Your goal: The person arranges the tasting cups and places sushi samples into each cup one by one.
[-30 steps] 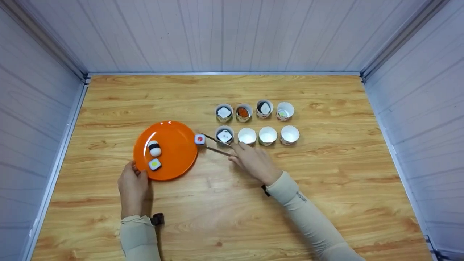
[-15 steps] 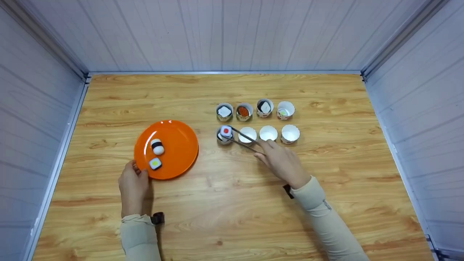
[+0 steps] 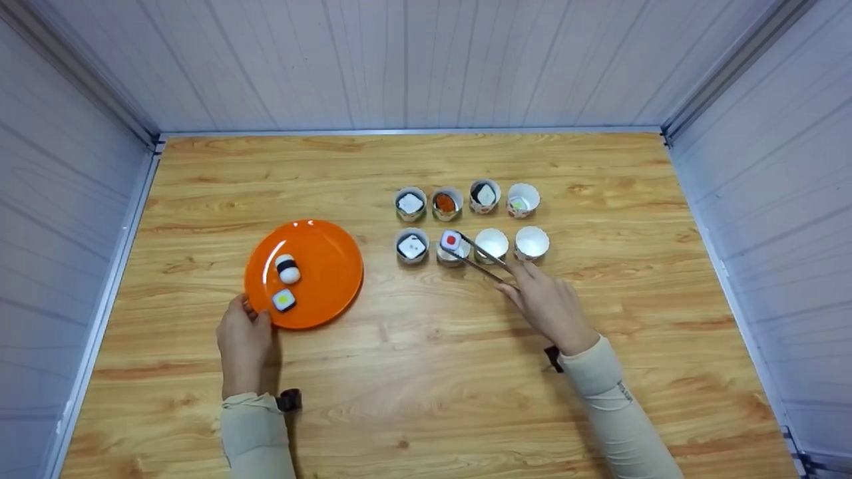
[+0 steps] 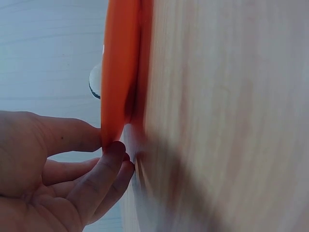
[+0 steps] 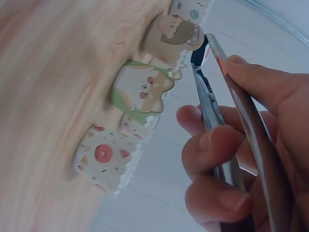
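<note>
My right hand grips metal tongs, whose tips pinch a sushi piece with a white top and red centre. It hangs over the second paper cup of the front row. In the right wrist view the tongs run up between thumb and fingers, the piece at their tips mostly hidden. At the left, my left hand pinches the rim of an orange plate between thumb and fingers. On that plate lie a white sushi piece with a black band and one with a yellow centre.
Two rows of paper cups stand right of the plate. Sushi pieces lie in the back-row cups, among them an orange one, and in the front-left cup. The two front-right cups show bare white insides. Panel walls enclose the table.
My right hand has carried the red-centred sushi piece in the tongs rightward from the plate's edge, past the front-left cup, to the second cup. My left hand has stayed at the rim.
</note>
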Action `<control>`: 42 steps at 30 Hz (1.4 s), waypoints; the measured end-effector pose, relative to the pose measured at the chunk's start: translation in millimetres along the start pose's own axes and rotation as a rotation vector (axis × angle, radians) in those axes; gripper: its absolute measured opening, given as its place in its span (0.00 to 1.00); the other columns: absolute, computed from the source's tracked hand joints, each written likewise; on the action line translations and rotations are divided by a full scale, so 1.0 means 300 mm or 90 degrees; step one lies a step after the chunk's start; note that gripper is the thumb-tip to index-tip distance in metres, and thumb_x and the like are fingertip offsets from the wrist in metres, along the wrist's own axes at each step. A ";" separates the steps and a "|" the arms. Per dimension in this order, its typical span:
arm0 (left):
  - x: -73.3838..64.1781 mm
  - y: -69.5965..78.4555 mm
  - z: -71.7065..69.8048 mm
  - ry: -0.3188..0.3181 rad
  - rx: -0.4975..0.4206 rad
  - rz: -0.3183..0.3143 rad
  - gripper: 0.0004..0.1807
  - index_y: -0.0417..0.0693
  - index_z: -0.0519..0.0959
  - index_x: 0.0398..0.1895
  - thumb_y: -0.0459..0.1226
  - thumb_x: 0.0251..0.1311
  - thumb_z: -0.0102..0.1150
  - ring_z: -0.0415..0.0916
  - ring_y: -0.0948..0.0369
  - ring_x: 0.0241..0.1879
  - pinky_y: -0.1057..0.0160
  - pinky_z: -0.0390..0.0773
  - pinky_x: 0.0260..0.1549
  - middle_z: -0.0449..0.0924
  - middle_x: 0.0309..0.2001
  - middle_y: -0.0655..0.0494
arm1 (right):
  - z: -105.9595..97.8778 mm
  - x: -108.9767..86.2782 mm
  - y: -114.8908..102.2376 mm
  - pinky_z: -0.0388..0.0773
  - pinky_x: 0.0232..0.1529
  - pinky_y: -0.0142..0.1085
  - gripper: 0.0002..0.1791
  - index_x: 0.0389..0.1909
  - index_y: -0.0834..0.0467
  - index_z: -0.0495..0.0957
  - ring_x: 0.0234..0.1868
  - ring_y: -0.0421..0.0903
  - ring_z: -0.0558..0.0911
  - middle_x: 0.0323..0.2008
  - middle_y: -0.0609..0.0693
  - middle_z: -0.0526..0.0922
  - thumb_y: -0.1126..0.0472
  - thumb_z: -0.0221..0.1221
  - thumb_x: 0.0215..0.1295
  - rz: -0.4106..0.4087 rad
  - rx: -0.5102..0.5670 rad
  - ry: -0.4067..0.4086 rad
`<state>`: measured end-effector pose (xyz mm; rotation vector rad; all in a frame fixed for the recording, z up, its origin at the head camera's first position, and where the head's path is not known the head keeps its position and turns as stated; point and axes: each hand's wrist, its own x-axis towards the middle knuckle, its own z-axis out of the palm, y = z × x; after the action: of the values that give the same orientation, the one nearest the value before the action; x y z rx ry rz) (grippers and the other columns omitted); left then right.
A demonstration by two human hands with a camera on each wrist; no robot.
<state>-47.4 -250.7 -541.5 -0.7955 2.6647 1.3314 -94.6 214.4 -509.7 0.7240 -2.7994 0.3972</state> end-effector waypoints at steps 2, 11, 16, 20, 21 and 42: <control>0.000 0.001 -0.001 -0.002 -0.001 -0.001 0.29 0.27 0.58 0.72 0.29 0.71 0.47 0.70 0.41 0.60 0.46 0.71 0.61 0.70 0.61 0.29 | 0.004 -0.003 0.006 0.74 0.15 0.50 0.24 0.59 0.61 0.76 0.21 0.54 0.78 0.39 0.54 0.82 0.52 0.65 0.68 0.013 0.003 -0.004; -0.001 -0.008 0.002 0.008 0.004 0.013 0.29 0.26 0.59 0.71 0.28 0.70 0.48 0.71 0.41 0.58 0.46 0.72 0.60 0.72 0.58 0.29 | 0.003 -0.009 0.016 0.75 0.18 0.53 0.21 0.57 0.60 0.77 0.23 0.55 0.80 0.40 0.54 0.82 0.52 0.64 0.69 0.037 0.019 -0.021; -0.001 -0.005 0.001 0.012 0.011 0.007 0.28 0.26 0.60 0.71 0.29 0.70 0.48 0.72 0.41 0.57 0.45 0.72 0.59 0.72 0.57 0.30 | -0.004 -0.010 0.014 0.73 0.16 0.51 0.20 0.55 0.60 0.78 0.20 0.53 0.77 0.37 0.52 0.81 0.52 0.63 0.69 0.028 0.021 -0.008; -0.001 -0.003 -0.001 0.002 0.002 -0.010 0.28 0.27 0.59 0.72 0.29 0.71 0.47 0.71 0.42 0.58 0.47 0.71 0.61 0.71 0.59 0.31 | -0.006 0.001 -0.006 0.72 0.14 0.48 0.20 0.55 0.59 0.78 0.20 0.50 0.76 0.36 0.52 0.81 0.51 0.62 0.70 0.018 0.025 -0.001; 0.000 -0.004 -0.001 0.000 0.000 -0.013 0.28 0.27 0.58 0.72 0.29 0.71 0.47 0.70 0.43 0.59 0.47 0.71 0.61 0.71 0.59 0.31 | -0.005 0.006 -0.014 0.72 0.14 0.47 0.20 0.56 0.59 0.78 0.20 0.50 0.76 0.37 0.52 0.81 0.51 0.63 0.70 0.017 0.028 -0.002; 0.003 -0.005 -0.001 0.012 0.025 0.013 0.29 0.25 0.59 0.71 0.29 0.70 0.48 0.71 0.39 0.59 0.45 0.70 0.61 0.71 0.59 0.28 | 0.156 0.199 -0.393 0.71 0.17 0.36 0.26 0.62 0.55 0.74 0.25 0.46 0.78 0.39 0.48 0.79 0.41 0.56 0.72 -0.131 0.097 -0.135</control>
<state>-47.3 -252.0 -542.8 -0.7814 2.7116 1.2776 -93.3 74.2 -513.0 1.1393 -2.8707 0.5278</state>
